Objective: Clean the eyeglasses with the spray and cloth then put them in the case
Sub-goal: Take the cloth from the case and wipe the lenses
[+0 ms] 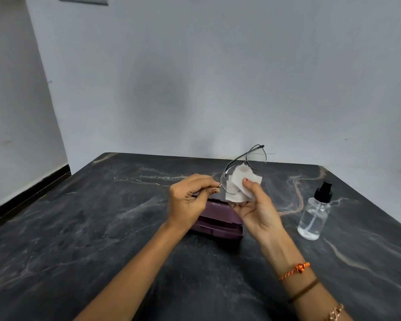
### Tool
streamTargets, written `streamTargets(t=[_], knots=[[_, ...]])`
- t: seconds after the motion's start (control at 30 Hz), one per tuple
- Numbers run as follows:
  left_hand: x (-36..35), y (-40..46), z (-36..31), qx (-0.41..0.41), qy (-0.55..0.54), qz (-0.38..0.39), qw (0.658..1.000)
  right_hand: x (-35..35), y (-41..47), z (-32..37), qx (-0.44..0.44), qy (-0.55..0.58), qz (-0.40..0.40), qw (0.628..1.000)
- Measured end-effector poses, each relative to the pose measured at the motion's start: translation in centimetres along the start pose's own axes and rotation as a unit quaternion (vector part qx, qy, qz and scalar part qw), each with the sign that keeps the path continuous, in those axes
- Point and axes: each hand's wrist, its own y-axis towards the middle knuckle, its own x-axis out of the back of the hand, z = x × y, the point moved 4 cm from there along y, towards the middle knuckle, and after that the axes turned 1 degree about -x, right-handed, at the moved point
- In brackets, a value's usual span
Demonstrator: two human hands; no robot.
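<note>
White cloth (242, 184) is pinched against a lens by the raised right hand (256, 209) while the left hand (189, 200) pinches the glasses (243, 169) at the hinge, mid-frame above the closed purple case (215, 224); spray (315, 212) stands right.

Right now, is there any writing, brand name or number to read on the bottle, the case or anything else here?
None can be read.
Spray bottle: clear, black cap, no label shows.
Case: plain purple, no print visible.
Cloth and eyeglasses: no marking to make out.
Plate high on the wall: cut off by the frame, nothing legible.
</note>
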Motion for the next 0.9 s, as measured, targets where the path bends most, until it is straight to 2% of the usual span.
streamTargets(t=[0.17,0.37,0.47,0.6,0.77,0.9], knots=[[-0.4,-0.2,-0.3,-0.008,0.018,0.016,1.000,-0.6,-0.3,-1.2,-0.016,0.044,0.017,0.999],[-0.3,-0.1,-0.1,-0.011,0.033,0.020,0.999,-0.4,-0.2,-0.4,-0.021,-0.078,0.068,0.994],[0.1,0.2,0.2,-0.003,0.028,0.012,1.000,-0.1,-0.1,0.1,-0.044,-0.124,0.068,0.989],[0.1,0.1,0.1,-0.009,0.023,0.038,0.999,-0.1,-0.2,-0.3,-0.077,-0.067,0.050,0.993],[-0.1,0.0,0.1,-0.014,0.021,0.048,0.999,-0.4,0.0,-0.7,-0.054,0.060,0.061,0.995],[0.1,0.0,0.0,-0.014,0.025,0.024,0.999,-0.9,-0.1,-0.6,-0.017,-0.020,0.097,0.995]])
